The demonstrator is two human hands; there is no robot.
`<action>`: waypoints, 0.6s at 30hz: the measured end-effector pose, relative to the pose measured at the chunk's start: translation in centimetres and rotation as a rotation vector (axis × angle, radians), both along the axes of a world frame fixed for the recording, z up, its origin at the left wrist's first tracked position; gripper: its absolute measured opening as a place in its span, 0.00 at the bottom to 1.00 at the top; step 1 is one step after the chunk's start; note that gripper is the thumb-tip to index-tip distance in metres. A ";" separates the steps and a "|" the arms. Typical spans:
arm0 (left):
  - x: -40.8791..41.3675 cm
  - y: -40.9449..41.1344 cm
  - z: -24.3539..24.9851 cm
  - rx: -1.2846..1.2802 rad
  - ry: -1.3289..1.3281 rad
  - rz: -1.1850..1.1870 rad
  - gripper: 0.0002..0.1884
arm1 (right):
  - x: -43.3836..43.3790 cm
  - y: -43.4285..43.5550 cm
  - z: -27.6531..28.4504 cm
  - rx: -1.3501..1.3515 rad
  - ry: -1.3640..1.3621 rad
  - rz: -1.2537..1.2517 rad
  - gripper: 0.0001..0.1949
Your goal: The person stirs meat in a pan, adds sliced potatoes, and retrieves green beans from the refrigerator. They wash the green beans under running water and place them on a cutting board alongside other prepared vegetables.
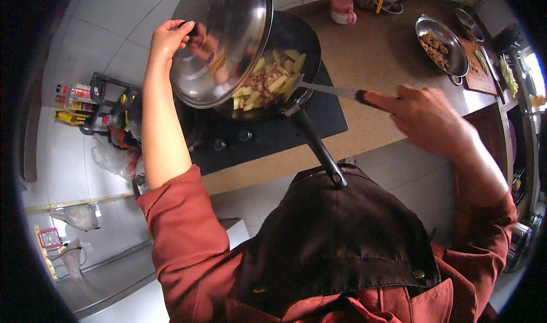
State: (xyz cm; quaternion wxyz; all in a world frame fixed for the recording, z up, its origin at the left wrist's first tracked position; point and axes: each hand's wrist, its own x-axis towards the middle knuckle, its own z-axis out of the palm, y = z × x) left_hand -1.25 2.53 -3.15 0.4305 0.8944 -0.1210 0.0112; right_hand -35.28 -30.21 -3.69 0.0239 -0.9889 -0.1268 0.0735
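Observation:
My left hand [170, 39] grips the dark knob of a shiny metal pan lid [230, 32], which is tilted up over the left part of a black wok [305, 32]. Pale yellow wedges, possibly potato, and browned pieces of meat [271, 81] lie in the wok. In my right hand [427, 115] is the dark handle of a metal spatula [327, 88]; its blade reaches the food at the wok's right side. The wok's long black handle [318, 148] points towards my apron. Behind the lid, part of the wok is hidden.
Under the wok is a black cooktop [331, 111] with knobs [245, 135]. On the counter at right, a metal bowl [459, 60] holds brown food, near a wooden cutting board [478, 81] and a knife [491, 69]. A pink-lidded jar [342, 11] stands behind. Bottles [77, 105] are at left.

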 end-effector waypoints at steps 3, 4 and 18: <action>0.8 -0.6 -0.2 0.019 -0.009 -0.001 0.22 | 1.8 2.5 -5.4 0.029 0.022 -0.055 0.27; 0.6 -1.0 -0.2 0.012 -0.004 0.001 0.21 | 2.5 2.7 -7.2 0.053 -0.031 -0.082 0.27; 1.4 -0.5 1.0 -0.006 -0.020 -0.004 0.20 | 10.4 4.7 -7.5 0.003 -0.409 0.370 0.24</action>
